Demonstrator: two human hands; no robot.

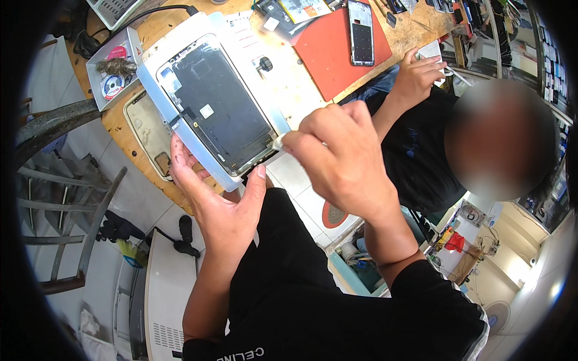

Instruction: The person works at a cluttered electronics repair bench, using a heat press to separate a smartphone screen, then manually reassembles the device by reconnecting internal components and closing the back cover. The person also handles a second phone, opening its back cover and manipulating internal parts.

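Note:
A dark phone screen panel [220, 99] with its inner side up lies on a white-and-light-blue plate [147, 84]. My left hand [220, 210] holds the near end of this plate, fingers at its left edge and thumb by the lower corner. In my right hand [346, 159] a small wad of white cloth or tissue [278, 142] is pinched between thumb and fingers. It touches the panel's right edge near the lower corner. A black cable [162, 8] runs to the plate's far end.
A white box [133, 45] with discs stands left of the plate, and an empty phone frame [141, 123] lies below it. On an orange-red mat [337, 66] is another phone frame [361, 33]. A person in black [421, 144] sits at the right, a hand [415, 78] raised.

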